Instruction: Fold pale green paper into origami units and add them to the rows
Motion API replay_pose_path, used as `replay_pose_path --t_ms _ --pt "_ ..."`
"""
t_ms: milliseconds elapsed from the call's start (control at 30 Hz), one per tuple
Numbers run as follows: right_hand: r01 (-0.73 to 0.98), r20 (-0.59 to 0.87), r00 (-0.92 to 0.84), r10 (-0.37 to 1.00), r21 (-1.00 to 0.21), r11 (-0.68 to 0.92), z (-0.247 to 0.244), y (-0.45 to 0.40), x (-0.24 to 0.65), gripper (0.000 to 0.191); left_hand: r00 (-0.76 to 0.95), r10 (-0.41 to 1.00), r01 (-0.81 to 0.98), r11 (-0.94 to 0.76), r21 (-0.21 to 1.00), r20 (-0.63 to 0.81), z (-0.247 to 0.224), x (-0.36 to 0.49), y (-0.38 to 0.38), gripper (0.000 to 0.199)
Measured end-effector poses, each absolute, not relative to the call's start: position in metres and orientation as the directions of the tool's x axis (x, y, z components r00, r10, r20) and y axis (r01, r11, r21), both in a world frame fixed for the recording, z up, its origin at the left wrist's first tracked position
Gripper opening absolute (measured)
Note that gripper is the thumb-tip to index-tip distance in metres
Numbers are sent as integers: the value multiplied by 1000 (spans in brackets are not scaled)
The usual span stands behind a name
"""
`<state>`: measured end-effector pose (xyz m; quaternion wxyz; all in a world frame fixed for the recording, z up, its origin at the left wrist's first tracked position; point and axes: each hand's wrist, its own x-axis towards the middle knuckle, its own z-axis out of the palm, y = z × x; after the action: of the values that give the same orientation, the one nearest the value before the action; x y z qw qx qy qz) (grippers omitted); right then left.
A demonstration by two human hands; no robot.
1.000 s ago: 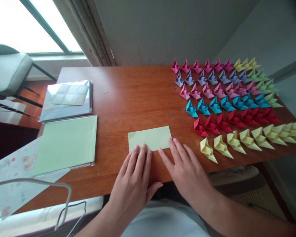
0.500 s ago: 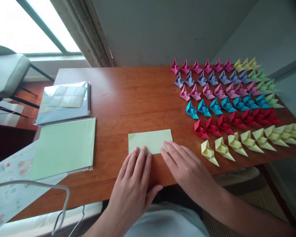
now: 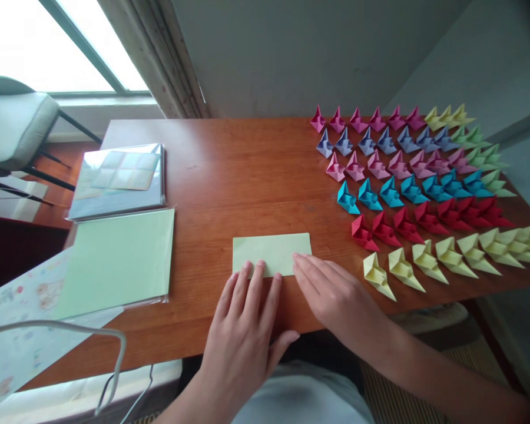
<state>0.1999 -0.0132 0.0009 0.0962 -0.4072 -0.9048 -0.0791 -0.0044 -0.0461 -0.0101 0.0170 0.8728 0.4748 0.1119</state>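
Note:
A pale green sheet of paper (image 3: 271,252), folded into a long rectangle, lies flat on the table near its front edge. My left hand (image 3: 242,324) is spread, its fingertips pressing on the paper's near edge at the left and middle. At the near right corner of the paper, my right hand (image 3: 338,294) rests its fingertips, the fingers stretched out side by side. Neither hand grips anything. To the right stand rows of folded paper boats (image 3: 406,268) in yellow, red, blue, pink, purple, magenta and green.
On the left of the brown table (image 3: 229,171) lie a pack of pale green paper (image 3: 119,259) and a wrapped stack (image 3: 119,203) behind it. A printed sheet (image 3: 22,318) and a white cable (image 3: 119,353) are at the lower left. A chair (image 3: 17,129) stands beyond.
My left fingers have spread wider along the paper's near edge. My right fingers have drawn closer together at the right corner. The whole view has shifted slightly.

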Motion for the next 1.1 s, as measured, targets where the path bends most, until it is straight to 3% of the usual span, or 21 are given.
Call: replay_pose_path --t_ms 300,600,767,900,1100 --pt "737 239 -670 702 108 667 -2 -14 199 33 550 818 821 -567 72 169 -9 -26 -46 72" --pt "741 279 -661 696 101 663 -5 -14 197 30 409 890 899 -431 79 202 -12 -55 -47 76" --pt "749 339 -625 703 9 662 -7 -10 200 26 355 889 903 -407 141 290 -9 -49 -40 62" --pt "758 385 -573 724 -88 646 -11 -8 199 20 431 855 846 -494 199 290 -6 -34 -31 51" --pt "702 395 -380 837 -466 539 -14 -2 193 16 445 855 809 -511 289 267 -7 -17 -6 44"
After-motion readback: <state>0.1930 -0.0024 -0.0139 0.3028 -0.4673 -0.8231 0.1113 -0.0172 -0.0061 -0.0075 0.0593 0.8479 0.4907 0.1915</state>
